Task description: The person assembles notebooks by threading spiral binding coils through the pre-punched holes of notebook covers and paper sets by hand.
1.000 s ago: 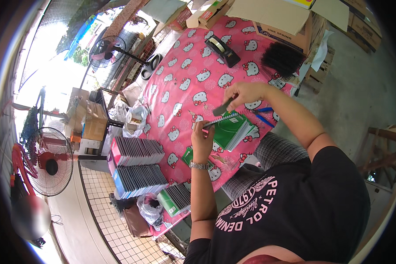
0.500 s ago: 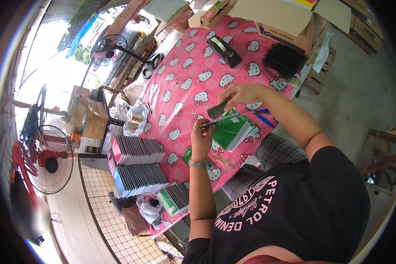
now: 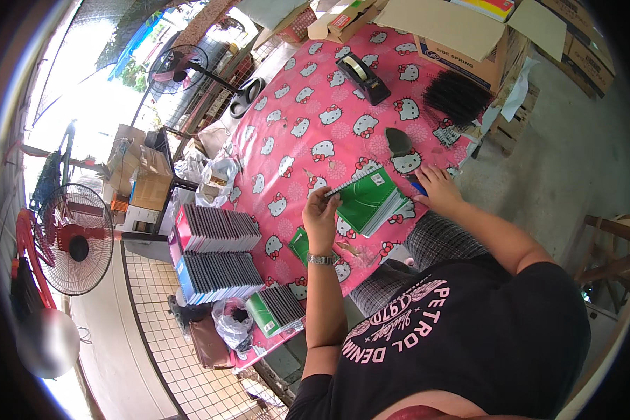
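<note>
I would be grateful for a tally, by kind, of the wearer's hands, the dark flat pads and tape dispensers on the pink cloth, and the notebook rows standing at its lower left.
Hands: 2
Dark pad: 1
Tape dispenser: 1
Notebook rows: 3
Total: 7

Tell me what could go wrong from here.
The left hand holds one corner of the green notebook; its uneven pages might shift if that grip slips.
The pliers lie near the table edge, under the right hand, so a careless nudge could drop them.
The row of green books by the edge might topple if bumped.
</note>
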The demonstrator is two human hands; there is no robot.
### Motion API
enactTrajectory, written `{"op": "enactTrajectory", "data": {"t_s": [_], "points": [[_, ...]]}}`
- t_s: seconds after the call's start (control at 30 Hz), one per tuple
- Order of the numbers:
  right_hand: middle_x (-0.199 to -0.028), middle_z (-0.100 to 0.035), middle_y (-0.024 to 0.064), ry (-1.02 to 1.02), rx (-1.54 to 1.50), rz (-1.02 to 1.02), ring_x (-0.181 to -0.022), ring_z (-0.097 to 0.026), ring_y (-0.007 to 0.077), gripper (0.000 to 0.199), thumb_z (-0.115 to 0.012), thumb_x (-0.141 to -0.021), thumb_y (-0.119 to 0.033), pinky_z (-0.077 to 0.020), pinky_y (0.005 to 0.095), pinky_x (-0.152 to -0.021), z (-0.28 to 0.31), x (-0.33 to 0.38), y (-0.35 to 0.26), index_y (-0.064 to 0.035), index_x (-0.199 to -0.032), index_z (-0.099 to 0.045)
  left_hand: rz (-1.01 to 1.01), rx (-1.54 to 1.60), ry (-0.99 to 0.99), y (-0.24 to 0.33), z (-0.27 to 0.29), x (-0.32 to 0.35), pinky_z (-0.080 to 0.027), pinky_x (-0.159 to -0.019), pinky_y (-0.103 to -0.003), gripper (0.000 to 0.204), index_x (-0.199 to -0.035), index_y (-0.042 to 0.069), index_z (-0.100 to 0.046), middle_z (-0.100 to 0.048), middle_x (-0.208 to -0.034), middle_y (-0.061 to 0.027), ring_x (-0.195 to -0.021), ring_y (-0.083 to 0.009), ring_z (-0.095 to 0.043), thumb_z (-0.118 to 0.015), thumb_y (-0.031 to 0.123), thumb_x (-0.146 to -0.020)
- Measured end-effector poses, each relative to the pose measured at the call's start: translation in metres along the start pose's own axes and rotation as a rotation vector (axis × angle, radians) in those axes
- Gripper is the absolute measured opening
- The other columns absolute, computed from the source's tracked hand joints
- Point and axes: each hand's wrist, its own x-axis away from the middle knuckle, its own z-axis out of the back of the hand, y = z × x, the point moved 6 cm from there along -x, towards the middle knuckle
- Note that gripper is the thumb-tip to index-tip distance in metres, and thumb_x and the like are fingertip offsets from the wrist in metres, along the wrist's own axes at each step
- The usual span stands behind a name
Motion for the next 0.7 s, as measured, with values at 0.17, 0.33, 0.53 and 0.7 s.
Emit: {"op": "enactTrajectory", "data": {"t_s": [0.17,0.33,0.53,0.7], "points": [[-0.126,-0.055,0.0165,0.151,-0.477,-0.151,-0.117,-0.052,0.0352,0.061,-0.073,-0.082,-0.028,-0.0401,0.0454,-0.103,0.047,0.012,-0.021,-0.0047,-0.135,-0.053,0.045,0.052,0.058,-0.002,0.005,0.01,-0.052,-0.074,-0.024,0.022,-0.111,-0.007,-0.064,-0.068,-0.091,-0.0055,-0.082,-0.0109,-0.065,-0.068,0.002,-0.091],[-0.118,-0.057,0.013,0.143,-0.639,0.178,-0.111,-0.054,0.0315,0.056,-0.074,-0.078,-0.026,-0.0406,0.0447,-0.099,0.108,-0.023,-0.12,-0.0058,-0.129,-0.059,-0.097,-0.043,0.19,0.0,-0.008,0.021,-0.053,-0.072,-0.023,0.024,-0.113,-0.005,-0.066,-0.07,-0.092,-0.0056,-0.079,-0.0104,-0.065,-0.068,-0.002,-0.089],[-0.114,-0.059,0.0104,0.142,-0.494,0.26,-0.108,-0.055,0.0284,0.056,-0.076,-0.076,-0.027,-0.0389,0.0438,-0.098,0.107,-0.045,-0.146,-0.0054,-0.126,-0.062,-0.183,-0.216,0.292,0.001,-0.01,0.036,-0.054,-0.071,-0.023,0.028,-0.11,-0.003,-0.069,-0.072,-0.096,-0.0061,-0.082,-0.0098,-0.067,-0.062,-0.012,-0.084],[-0.109,-0.061,0.0108,0.104,-0.459,0.269,-0.104,-0.057,0.0267,0.05,-0.074,-0.079,-0.025,-0.0439,0.0395,-0.091,0.11,-0.04,-0.15,-0.0041,-0.123,-0.063,-0.223,-0.235,0.32,0.0,-0.012,0.04,-0.054,-0.071,-0.024,0.028,-0.108,-0.001,-0.07,-0.073,-0.096,-0.0077,-0.084,-0.01,-0.068,-0.062,-0.011,-0.083]]}}
